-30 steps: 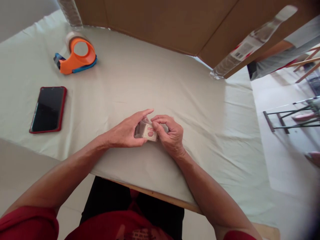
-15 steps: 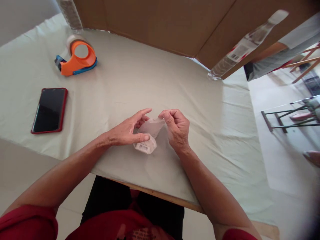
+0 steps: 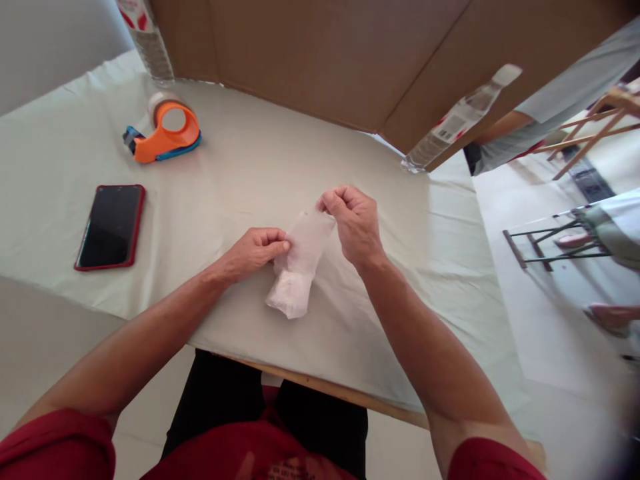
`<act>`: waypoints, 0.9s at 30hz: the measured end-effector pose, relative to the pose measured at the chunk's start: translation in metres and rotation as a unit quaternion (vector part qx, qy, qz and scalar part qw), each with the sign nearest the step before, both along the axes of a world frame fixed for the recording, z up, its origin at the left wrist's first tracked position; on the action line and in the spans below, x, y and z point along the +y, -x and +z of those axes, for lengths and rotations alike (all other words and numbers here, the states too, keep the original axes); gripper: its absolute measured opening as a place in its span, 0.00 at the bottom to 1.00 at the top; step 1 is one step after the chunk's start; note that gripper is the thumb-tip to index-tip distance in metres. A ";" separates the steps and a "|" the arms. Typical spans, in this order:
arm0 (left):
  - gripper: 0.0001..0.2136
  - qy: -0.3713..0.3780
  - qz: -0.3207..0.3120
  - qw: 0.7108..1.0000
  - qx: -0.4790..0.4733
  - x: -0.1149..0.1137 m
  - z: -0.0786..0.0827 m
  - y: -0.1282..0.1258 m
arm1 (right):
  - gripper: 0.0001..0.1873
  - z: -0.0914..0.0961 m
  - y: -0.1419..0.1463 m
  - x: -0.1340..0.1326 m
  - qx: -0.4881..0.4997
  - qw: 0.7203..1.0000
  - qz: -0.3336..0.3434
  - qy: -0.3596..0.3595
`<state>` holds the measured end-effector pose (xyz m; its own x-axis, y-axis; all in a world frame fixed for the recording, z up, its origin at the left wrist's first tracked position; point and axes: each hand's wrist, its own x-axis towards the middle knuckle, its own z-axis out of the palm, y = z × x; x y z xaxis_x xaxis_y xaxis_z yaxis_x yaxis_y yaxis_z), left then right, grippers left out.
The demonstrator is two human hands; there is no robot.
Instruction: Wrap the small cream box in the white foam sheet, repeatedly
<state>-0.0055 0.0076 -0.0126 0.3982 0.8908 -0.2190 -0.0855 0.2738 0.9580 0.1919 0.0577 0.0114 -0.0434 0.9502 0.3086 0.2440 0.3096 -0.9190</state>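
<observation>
A translucent whitish plastic bag (image 3: 311,240) is stretched between my hands above the cloth-covered table. In its lower end sits a small pale object (image 3: 291,291), its details blurred by the film. My left hand (image 3: 257,252) pinches the bag's left edge between thumb and fingers. Higher up, my right hand (image 3: 354,220) is closed on the bag's upper right corner, with the thumb pressed against the bent fingers.
A phone in a red case (image 3: 110,227) lies at the left, with an orange tape dispenser (image 3: 173,137) behind it. Cardboard panels (image 3: 310,60) stand at the back, flanked by a right bottle (image 3: 455,123) and a left bottle (image 3: 150,50). Another person's sleeve (image 3: 565,87) shows beyond.
My left hand has come off the pale object and now pinches the bag's edge. My right hand has risen, drawing the bag out longer. The camera view has shifted slightly.
</observation>
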 end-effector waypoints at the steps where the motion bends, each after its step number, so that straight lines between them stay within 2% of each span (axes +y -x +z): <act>1: 0.12 0.011 0.020 1.000 -0.002 0.001 0.000 0.000 | 0.18 0.002 0.000 0.005 -0.005 1.000 -0.003 0.002; 3: 0.12 0.032 0.059 0.998 -0.007 0.003 -0.002 -0.001 | 0.18 0.004 0.001 0.006 -0.002 1.000 -0.029 -0.007; 6: 0.13 0.064 0.085 0.994 -0.022 0.006 -0.004 -0.002 | 0.16 0.002 0.000 -0.017 -0.009 0.996 -0.076 -0.036; 8: 0.13 0.068 0.086 0.993 -0.034 0.006 -0.005 -0.002 | 0.15 -0.002 0.002 -0.040 -0.069 0.996 -0.055 -0.024; 10: 0.13 0.057 0.087 0.994 -0.045 0.006 -0.006 -0.001 | 0.18 -0.009 0.006 -0.059 -0.129 0.991 -0.023 0.001; 13: 0.14 0.037 0.074 0.995 -0.060 0.004 -0.007 0.001 | 0.28 -0.022 0.015 -0.070 -0.179 0.983 -0.019 0.041; 14: 0.14 0.035 0.065 0.995 -0.064 0.004 -0.007 0.001 | 0.27 -0.026 0.016 -0.069 -0.181 0.982 -0.021 0.048; 17: 0.14 0.041 0.055 0.995 -0.066 0.005 -0.006 0.001 | 0.12 -0.035 0.015 -0.061 -0.120 0.991 -0.030 0.057; 19: 0.14 0.046 0.075 0.994 -0.061 0.006 -0.006 0.001 | 0.08 -0.040 0.009 -0.055 -0.034 0.996 -0.044 0.072; 23: 0.14 0.020 0.140 0.990 -0.023 0.010 -0.010 0.002 | 0.10 -0.048 -0.002 -0.047 0.143 0.978 -0.056 0.142; 25: 0.12 -0.038 0.183 0.982 0.037 0.011 -0.011 0.003 | 0.13 -0.051 -0.003 -0.045 0.193 0.963 -0.038 0.183; 27: 0.12 -0.112 0.243 0.958 0.105 0.010 -0.011 0.004 | 0.17 -0.051 -0.003 -0.044 0.213 0.954 -0.008 0.211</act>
<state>-0.0099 0.0177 -0.0233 -0.1071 0.9938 -0.0298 0.0502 0.0354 0.9981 0.1945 0.0134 -0.0396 0.0164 0.9932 -0.1152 -0.1772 -0.1106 -0.9780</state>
